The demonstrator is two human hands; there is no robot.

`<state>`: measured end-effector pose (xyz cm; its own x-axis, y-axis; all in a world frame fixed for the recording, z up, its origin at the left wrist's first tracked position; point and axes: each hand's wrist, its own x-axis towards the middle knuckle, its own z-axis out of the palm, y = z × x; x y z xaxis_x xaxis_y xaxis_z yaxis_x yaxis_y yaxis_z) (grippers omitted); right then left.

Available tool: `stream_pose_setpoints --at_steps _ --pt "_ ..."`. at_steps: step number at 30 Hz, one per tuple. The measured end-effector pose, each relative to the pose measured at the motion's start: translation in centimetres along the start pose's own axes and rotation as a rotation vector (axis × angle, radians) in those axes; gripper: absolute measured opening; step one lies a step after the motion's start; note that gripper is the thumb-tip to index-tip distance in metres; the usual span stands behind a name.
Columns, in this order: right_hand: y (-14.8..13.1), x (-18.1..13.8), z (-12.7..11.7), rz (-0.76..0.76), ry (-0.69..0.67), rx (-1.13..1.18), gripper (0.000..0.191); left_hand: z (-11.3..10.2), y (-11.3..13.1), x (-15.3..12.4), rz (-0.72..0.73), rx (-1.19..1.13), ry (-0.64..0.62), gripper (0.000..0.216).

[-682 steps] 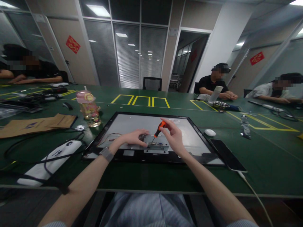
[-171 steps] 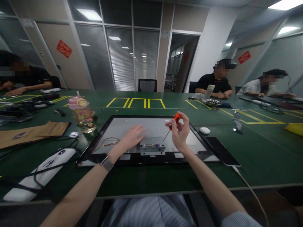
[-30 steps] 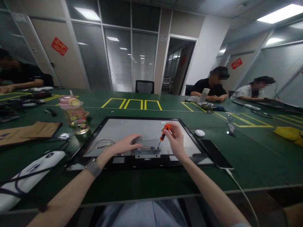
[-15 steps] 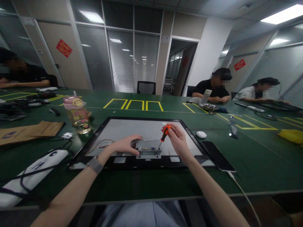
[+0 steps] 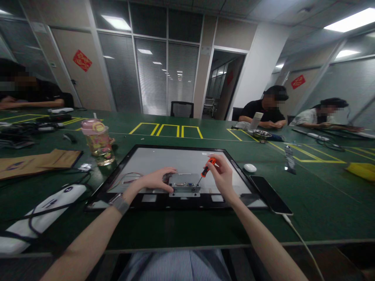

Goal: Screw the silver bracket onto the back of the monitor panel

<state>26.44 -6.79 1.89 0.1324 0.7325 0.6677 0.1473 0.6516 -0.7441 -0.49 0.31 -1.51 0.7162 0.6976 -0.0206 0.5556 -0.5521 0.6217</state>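
A flat display panel [image 5: 170,160] with a black frame lies face down or up, I cannot tell which, in front of me. On its near part sits a grey metal bracket [image 5: 184,191] carrying a row of connectors. My left hand [image 5: 158,179] grips the bracket's left end, thumb in front and fingers behind. My right hand [image 5: 222,173] is closed on an orange and black screwdriver [image 5: 208,167]. The screwdriver leans to the right, its tip at the bracket's right end. Thin wires [image 5: 124,178] lie on the panel, left of the bracket.
Left of the panel stand a pink-lidded bottle [image 5: 98,144], a brown paper envelope [image 5: 38,164] and a white device wrapped in black cable [image 5: 49,212]. At right lie a phone [image 5: 270,194] with its cable and a white case [image 5: 250,168]. Other people sit across the green table [image 5: 316,191].
The screwdriver has tilted further to the right, and its tip has shifted slightly up and right along the bracket. My left hand stays on the bracket.
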Motion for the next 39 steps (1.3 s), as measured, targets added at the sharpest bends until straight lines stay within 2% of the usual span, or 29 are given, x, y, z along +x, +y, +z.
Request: stream_pose_setpoints --at_steps 3,5,10,12,15,19,22,26,28,31,33,39 --pt "-0.4 0.1 -0.2 0.037 -0.139 0.104 0.026 -0.1 0.2 0.1 -0.021 -0.008 -0.010 0.081" --pt "-0.5 0.2 -0.2 0.052 -0.183 0.115 0.031 -0.1 0.3 0.1 -0.023 -0.012 -0.014 0.080" --pt "0.3 0.1 -0.2 -0.084 -0.049 -0.154 0.030 -0.1 0.2 0.1 -0.030 -0.026 -0.016 0.081" --pt "0.2 -0.1 -0.2 -0.132 -0.031 -0.194 0.028 0.0 0.2 0.1 -0.030 -0.028 -0.015 0.081" --pt "-0.4 -0.3 -0.2 -0.119 -0.069 -0.108 0.021 -0.1 0.3 0.0 -0.028 -0.033 -0.019 0.081" --pt "-0.8 -0.1 -0.1 0.016 -0.168 0.085 0.029 -0.1 0.2 0.0 -0.034 -0.025 -0.018 0.081" --pt "-0.1 0.1 -0.1 0.009 -0.068 -0.006 0.028 0.0 0.0 0.1 -0.030 -0.015 -0.017 0.081" --pt "0.5 0.2 -0.2 -0.098 0.017 -0.107 0.021 0.0 -0.2 0.2 -0.017 -0.001 -0.015 0.081" --pt "0.0 0.1 -0.2 -0.103 -0.015 -0.107 0.021 0.0 -0.2 0.2 -0.020 0.002 -0.015 0.081" --pt "-0.7 0.0 -0.2 -0.028 -0.118 -0.015 0.029 0.0 -0.1 0.1 -0.031 -0.001 -0.012 0.082" --pt "-0.7 -0.1 -0.1 0.001 -0.121 0.025 0.033 0.0 0.0 0.1 -0.030 -0.003 -0.012 0.081" --pt "0.8 -0.3 0.3 -0.086 0.079 -0.036 0.028 0.0 0.0 0.1 -0.027 -0.012 -0.015 0.080"
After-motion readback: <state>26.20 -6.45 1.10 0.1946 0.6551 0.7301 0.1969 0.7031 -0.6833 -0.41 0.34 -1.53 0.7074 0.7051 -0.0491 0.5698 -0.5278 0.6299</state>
